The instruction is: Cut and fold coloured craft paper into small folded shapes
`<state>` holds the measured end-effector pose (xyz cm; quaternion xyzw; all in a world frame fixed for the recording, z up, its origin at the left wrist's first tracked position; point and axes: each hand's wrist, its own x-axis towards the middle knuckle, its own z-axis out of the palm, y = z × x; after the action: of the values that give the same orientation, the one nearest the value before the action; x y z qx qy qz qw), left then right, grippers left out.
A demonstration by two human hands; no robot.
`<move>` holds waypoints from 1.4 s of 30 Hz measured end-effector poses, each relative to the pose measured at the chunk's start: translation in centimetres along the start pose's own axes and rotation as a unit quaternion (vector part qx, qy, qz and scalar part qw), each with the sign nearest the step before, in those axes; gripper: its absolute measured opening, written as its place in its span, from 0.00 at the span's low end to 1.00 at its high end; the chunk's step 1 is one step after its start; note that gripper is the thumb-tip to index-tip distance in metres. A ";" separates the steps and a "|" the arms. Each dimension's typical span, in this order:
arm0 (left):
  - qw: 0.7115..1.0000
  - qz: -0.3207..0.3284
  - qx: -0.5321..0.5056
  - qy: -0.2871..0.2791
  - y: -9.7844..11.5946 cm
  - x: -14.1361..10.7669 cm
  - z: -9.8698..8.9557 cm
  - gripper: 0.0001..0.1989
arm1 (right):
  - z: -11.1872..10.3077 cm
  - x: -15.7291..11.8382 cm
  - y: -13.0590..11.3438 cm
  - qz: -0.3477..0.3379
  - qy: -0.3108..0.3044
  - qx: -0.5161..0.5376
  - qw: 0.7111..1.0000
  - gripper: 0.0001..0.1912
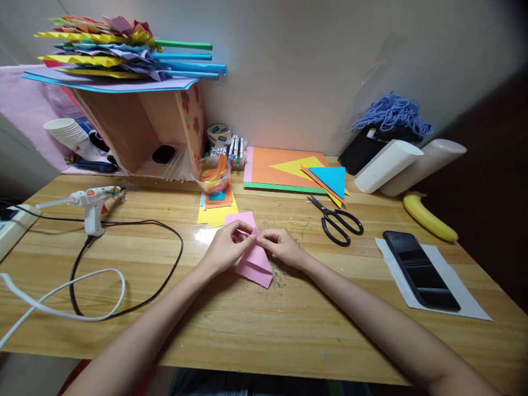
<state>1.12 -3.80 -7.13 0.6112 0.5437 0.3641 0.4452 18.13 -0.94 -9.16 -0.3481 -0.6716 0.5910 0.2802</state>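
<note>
A creased pink paper strip [254, 264] slants across the middle of the wooden table. My left hand [231, 243] is closed on its upper left part, thumb and fingers pinching it. On the paper's right edge, my right hand [281, 245] pinches it too, with its fingertips close to my left thumb. Part of the strip is hidden under my left fingers. Behind it lie yellow paper [214, 219] and smaller coloured pieces, under a clear bowl [211, 179] with orange strips. Black-handled scissors [336, 220] rest to the right.
At left are a glue gun [94, 212], looping cables and a power strip [16, 231]. A cardboard box [136, 126] bears paper fans. Coloured sheets [284, 165] lie at the back. On the right are paper rolls [388, 165], a banana [429, 217] and a phone [421, 269].
</note>
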 end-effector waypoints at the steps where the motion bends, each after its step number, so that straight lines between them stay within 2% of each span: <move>1: 1.000 0.015 0.001 0.007 0.1 0.0 0.1 0.10 | 0.0 -0.1 0.0 -0.002 -0.012 -0.014 1.000 0.16; 4: 0.998 0.055 0.011 0.010 0.2 -0.2 0.5 0.10 | 0.0 -0.2 0.1 -0.010 -0.016 -0.047 0.999 0.15; 7: 0.996 0.075 0.006 0.046 0.1 -0.3 0.8 0.09 | 0.0 -0.1 0.2 -0.017 -0.011 -0.053 0.998 0.15; 13: 0.981 0.033 -0.094 0.164 -0.2 0.6 -0.7 0.10 | 0.1 0.0 0.1 -0.014 0.017 -0.065 0.998 0.14; 16: 0.969 0.003 -0.155 0.192 -0.4 1.1 -1.6 0.12 | 0.1 0.1 0.2 -0.012 0.068 -0.038 0.997 0.14; 18: 0.969 -0.018 -0.166 0.180 -0.7 1.3 -1.9 0.13 | 0.1 0.3 0.2 -0.006 0.119 -0.012 0.993 0.14; 21: 0.981 -0.021 -0.142 0.130 -1.0 1.4 -1.9 0.13 | -0.1 0.4 0.4 0.010 0.174 0.039 0.984 0.15; 24: 0.994 -0.008 -0.087 0.066 -1.0 1.2 -1.5 0.11 | -0.2 0.4 0.6 0.007 0.178 0.048 0.983 0.14; 28: 0.999 0.002 -0.043 0.013 -0.6 0.6 -0.8 0.09 | -0.2 0.2 0.6 -0.037 0.168 -0.016 0.985 0.11; 32: 0.999 0.018 -0.025 0.009 -0.5 0.2 0.0 0.11 | -0.1 0.0 0.5 -0.063 0.156 -0.070 0.983 0.09; 37: 0.999 0.040 -0.027 0.021 -0.2 -0.1 0.3 0.12 | -0.1 0.0 0.6 -0.057 0.147 -0.074 0.985 0.07; 42: 0.996 0.035 -0.017 0.074 0.2 0.1 -0.5 0.09 | -0.7 0.5 0.9 -0.023 0.198 -0.030 0.980 0.08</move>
<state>0.74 -3.63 -6.78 0.5937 0.5475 0.4330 0.4005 18.51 -0.11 -9.93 -0.4507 -0.6286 0.4831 0.4103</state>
